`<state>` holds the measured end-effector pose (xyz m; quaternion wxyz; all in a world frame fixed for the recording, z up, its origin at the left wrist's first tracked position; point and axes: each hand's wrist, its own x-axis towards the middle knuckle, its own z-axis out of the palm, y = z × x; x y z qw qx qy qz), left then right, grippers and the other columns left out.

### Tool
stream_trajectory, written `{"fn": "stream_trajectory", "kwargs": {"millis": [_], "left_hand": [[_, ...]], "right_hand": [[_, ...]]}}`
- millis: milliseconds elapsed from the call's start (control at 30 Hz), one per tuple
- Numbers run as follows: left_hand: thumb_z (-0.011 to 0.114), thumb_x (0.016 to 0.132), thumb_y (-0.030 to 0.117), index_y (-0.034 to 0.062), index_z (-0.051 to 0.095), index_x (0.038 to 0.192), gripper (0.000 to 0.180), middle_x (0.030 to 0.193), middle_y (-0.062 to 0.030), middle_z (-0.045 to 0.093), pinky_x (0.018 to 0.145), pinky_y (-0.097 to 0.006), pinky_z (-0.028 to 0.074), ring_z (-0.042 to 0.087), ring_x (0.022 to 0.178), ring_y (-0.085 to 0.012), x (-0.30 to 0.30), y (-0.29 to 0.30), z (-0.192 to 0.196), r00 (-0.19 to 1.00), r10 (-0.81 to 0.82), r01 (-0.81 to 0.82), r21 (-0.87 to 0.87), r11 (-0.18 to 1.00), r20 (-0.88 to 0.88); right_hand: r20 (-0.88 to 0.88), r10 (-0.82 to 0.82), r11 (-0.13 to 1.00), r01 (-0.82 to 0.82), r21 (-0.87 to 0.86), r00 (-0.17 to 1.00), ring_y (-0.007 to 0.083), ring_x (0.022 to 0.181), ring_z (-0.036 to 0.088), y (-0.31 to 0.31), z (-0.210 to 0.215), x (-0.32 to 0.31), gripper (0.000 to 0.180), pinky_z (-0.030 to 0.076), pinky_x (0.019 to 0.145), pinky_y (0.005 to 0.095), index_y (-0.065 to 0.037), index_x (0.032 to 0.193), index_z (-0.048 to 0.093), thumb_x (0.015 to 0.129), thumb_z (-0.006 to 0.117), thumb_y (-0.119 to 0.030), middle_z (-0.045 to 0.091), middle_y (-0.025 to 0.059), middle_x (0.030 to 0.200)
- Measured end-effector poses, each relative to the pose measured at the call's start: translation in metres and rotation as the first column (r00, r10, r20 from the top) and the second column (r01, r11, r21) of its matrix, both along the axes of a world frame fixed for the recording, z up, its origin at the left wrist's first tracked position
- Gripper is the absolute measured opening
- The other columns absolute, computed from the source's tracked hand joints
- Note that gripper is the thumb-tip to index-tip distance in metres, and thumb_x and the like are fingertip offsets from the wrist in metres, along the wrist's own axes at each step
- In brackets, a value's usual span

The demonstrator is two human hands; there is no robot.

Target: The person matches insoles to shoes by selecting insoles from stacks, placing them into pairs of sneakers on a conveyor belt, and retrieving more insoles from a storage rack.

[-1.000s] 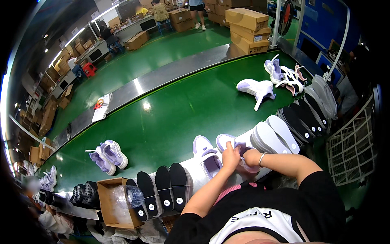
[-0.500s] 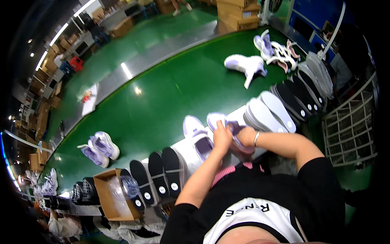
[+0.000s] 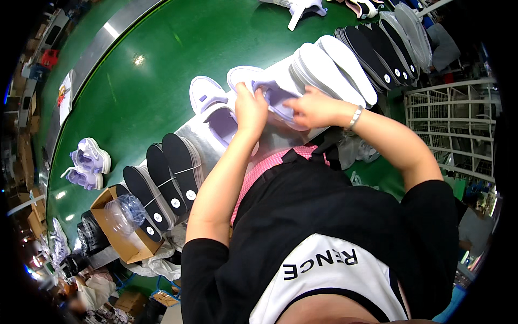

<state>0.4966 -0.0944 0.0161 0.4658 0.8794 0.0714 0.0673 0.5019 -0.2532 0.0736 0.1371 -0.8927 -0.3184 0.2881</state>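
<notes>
A white and lilac sneaker (image 3: 280,102) sits on the pale ledge in front of me, toe pointing away. My left hand (image 3: 252,112) is closed on its side near the tongue, thumb and fingers against the upper. Over the heel end hovers my right hand (image 3: 318,109), fingers apart, with the index finger reaching to the sneaker's lilac opening. No separate item shows in that hand. The matching sneaker (image 3: 203,90) stands just to the left, its opening facing up and partly behind my left wrist.
White insoles (image 3: 324,73) are stacked to the right, with black insoles (image 3: 367,56) beyond. Strapped black insoles (image 3: 181,159) and a cardboard box (image 3: 141,251) holding clear plastic lie left. Another lilac pair (image 3: 89,162) rests on the green surface (image 3: 156,75). A white wire rack (image 3: 450,121) stands right.
The view has tipped and shifted, so the ledge appears higher and farther left. My right hand has drawn back from inside the sneaker to its opening; the left keeps its hold.
</notes>
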Motion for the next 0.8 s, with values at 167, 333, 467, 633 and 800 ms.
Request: {"fn": "stream_trajectory", "kwargs": {"millis": [167,333,467,633,800], "left_hand": [[0.047,0.074,0.006,-0.0072,0.035,0.097,0.029,0.079,-0.0297,0.052,0.067,-0.044,0.04,0.052,0.076,-0.0425,-0.016,0.012,0.005,0.997,0.011,-0.017,-0.085,0.996,-0.075],[0.048,0.075,0.009,-0.0069,0.036,0.097,0.029,0.078,-0.0288,0.053,0.068,-0.043,0.04,0.052,0.076,-0.0419,-0.008,0.008,0.0,1.0,0.013,-0.012,-0.068,0.998,0.018],[0.05,0.076,0.017,-0.005,0.039,0.097,0.033,0.08,-0.0261,0.054,0.068,-0.04,0.041,0.053,0.077,-0.04,0.008,-0.003,0.0,0.992,-0.05,0.026,-0.198,0.98,-0.118],[0.052,0.076,0.024,-0.0004,0.044,0.1,0.035,0.077,-0.0142,0.056,0.057,-0.03,0.044,0.056,0.065,-0.0217,0.02,0.002,-0.028,0.994,0.07,-0.083,-0.158,0.984,-0.086],[0.054,0.075,0.021,-0.0028,0.039,0.106,0.042,0.088,-0.0214,0.054,0.072,-0.036,0.041,0.053,0.082,-0.0336,-0.011,0.005,0.025,0.995,-0.046,0.058,-0.133,0.989,0.093]], "right_hand": [[0.009,-0.396,0.737,0.312,0.6,0.918,0.0174,0.072,0.054,-0.021,0.055,0.019,0.023,0.04,0.074,0.0254,-0.002,0.096,0.053,0.078,0.048,-0.015,0.059,0.0067,0.082],[0.09,-0.011,0.999,0.008,0.033,0.996,0.0255,0.079,0.056,-0.011,0.031,-0.012,0.027,0.021,0.093,0.0478,-0.004,0.094,0.052,0.073,0.053,-0.019,0.059,0.0103,0.079],[0.164,0.135,0.962,-0.09,-0.257,0.977,0.0261,0.069,0.058,-0.002,-0.027,-0.02,0.021,0.029,0.087,0.0469,-0.004,0.08,0.057,0.061,0.055,-0.013,0.059,0.0119,0.07],[0.004,0.175,0.924,-0.163,-0.345,0.985,0.0252,0.069,0.059,0.007,-0.04,-0.004,0.011,0.035,0.076,0.0423,-0.006,0.066,0.061,0.056,0.055,-0.009,0.06,0.0125,0.068],[0.067,0.139,0.954,-0.115,-0.279,0.988,0.0244,0.07,0.058,0.007,-0.03,-0.016,0.013,0.035,0.075,0.0455,-0.006,0.069,0.06,0.062,0.051,-0.013,0.06,0.0116,0.07]]}}
